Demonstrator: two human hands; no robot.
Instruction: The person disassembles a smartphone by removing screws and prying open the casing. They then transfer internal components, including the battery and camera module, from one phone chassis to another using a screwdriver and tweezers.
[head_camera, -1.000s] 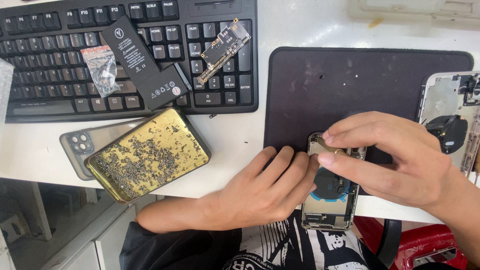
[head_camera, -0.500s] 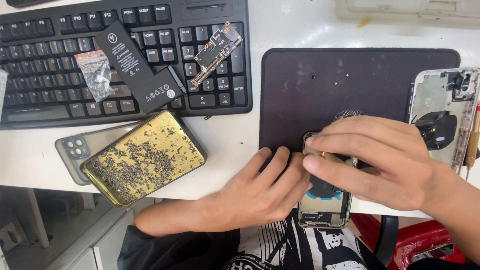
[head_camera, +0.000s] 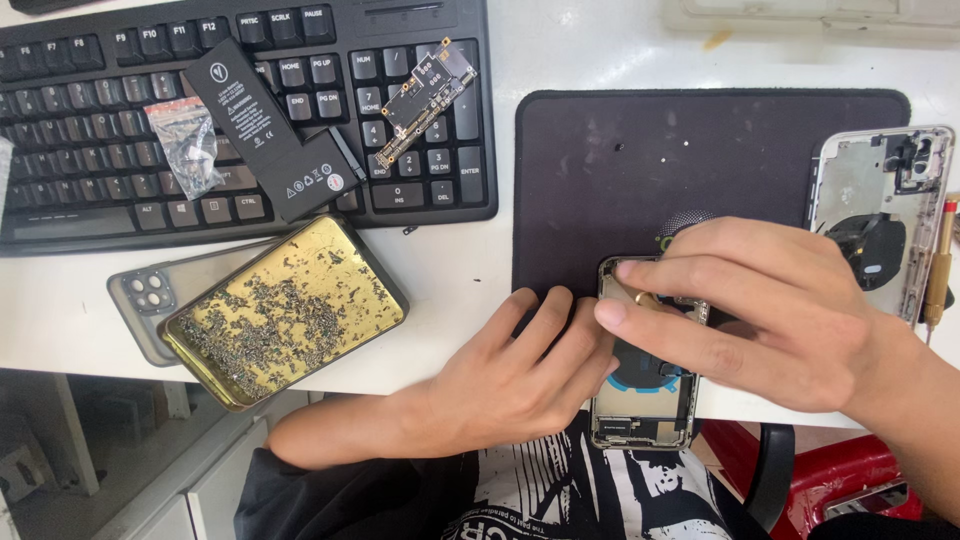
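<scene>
An opened phone housing (head_camera: 645, 400) lies at the front edge of the white desk, half over the edge, its top end on a dark mat (head_camera: 700, 170). My left hand (head_camera: 510, 375) rests against the housing's left side and steadies it. My right hand (head_camera: 760, 310) lies over the upper half of the housing, fingers pointing left, fingertips pressed on a small gold-coloured part near the top. Most of the housing's top is hidden under that hand.
A black keyboard (head_camera: 120, 110) carries a black phone battery (head_camera: 270, 130), a circuit board (head_camera: 425, 95) and a small bag of screws (head_camera: 190, 145). A gold tin lid full of tiny screws (head_camera: 285, 310) lies on a grey phone case (head_camera: 145, 300). Another open housing (head_camera: 880, 210) and a screwdriver (head_camera: 938, 265) are at right.
The view has drifted slightly. My right hand has slid a little up and left over the housing; my left hand stays against its side.
</scene>
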